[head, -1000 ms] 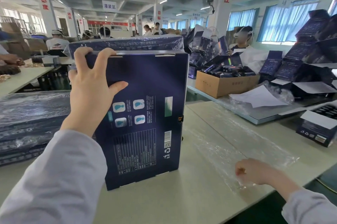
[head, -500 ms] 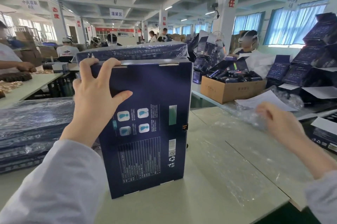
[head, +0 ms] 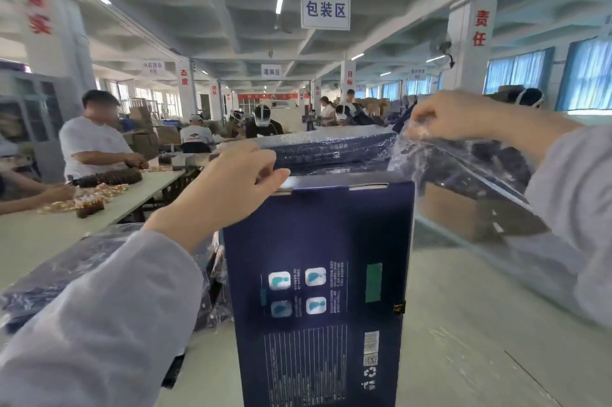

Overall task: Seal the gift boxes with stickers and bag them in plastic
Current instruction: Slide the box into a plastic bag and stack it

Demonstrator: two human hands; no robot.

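Observation:
A dark blue gift box [head: 318, 290] stands upright on the pale table [head: 480, 324], its printed back facing me. My left hand [head: 231, 184] grips the box's top left corner, fingers curled over the top edge. My right hand [head: 453, 115] is raised at upper right, pinching the edge of a clear plastic bag [head: 463, 181] that hangs down beside the box's top right corner. A small sticker [head: 399, 308] sits on the box's right edge.
A bagged blue box [head: 331, 148] stands behind the upright one. Bagged boxes [head: 49, 280] are stacked flat at left. A cardboard carton [head: 447, 214] shows through the plastic at right. Several workers sit at a long table [head: 39, 231] at left.
My right hand has gone from the table surface up to above the box's top right, lifting a plastic bag with it. My left hand stays on the box top. The view has tilted upward.

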